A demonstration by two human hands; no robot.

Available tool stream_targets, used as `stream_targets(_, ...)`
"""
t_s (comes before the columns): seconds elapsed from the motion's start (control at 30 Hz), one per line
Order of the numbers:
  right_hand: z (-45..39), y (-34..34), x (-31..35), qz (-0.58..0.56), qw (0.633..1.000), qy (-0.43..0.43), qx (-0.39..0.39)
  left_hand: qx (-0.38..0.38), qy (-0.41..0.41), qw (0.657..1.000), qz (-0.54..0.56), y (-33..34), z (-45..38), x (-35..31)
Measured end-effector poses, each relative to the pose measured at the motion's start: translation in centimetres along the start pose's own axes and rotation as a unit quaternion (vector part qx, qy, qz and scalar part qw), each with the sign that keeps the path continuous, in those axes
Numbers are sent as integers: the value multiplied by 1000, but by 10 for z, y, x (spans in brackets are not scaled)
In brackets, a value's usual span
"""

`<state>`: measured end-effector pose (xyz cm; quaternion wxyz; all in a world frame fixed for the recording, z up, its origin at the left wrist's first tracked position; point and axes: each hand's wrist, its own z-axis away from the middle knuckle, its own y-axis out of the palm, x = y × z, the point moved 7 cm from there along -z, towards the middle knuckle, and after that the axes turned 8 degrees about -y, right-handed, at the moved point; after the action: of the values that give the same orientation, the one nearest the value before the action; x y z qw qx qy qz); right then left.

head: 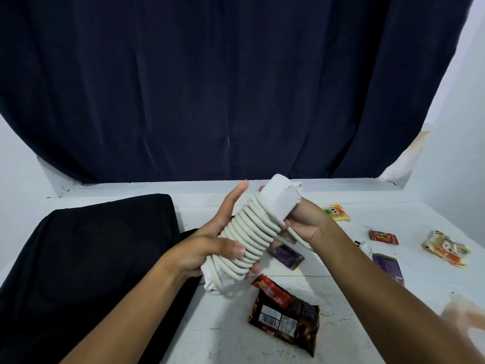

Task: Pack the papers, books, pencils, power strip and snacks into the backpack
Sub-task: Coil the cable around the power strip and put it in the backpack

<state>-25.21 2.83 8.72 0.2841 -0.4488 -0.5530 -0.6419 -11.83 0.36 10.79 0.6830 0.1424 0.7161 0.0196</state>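
A white power strip (282, 199) with its cable (249, 241) wound tightly round it hangs tilted above the white table (225, 334). My left hand (210, 243) grips its lower end, thumb across the coils. My right hand (305, 223) holds the upper end and pinches the loose end of the cable. The black backpack (99, 248) lies flat on the table at the left. Snacks lie to the right: a dark brown packet (284, 317), two purple packets (287, 254) (388, 266), a small red one (383, 236), a yellow one (337, 212) and a clear noodle-like pack (444, 248).
A dark curtain (223, 88) hangs behind the table above a white ledge (183, 186). A white wall (456, 153) closes the right side. The cable's plug (366, 248) lies on the table between the red and purple packets.
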Motion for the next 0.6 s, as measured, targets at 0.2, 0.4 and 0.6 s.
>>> stream_targets(0.2,5,6,20,3,999,-29,23,-17,12,999,47,-6,-1,-7)
stream_targets(0.4,24,17,37,163,981,-75,77,-105,18,994,28,-22,1,-16)
stream_targets(0.6,33,29,46,307,946,-105,16,-145,14,989,9,-30,-4,-17)
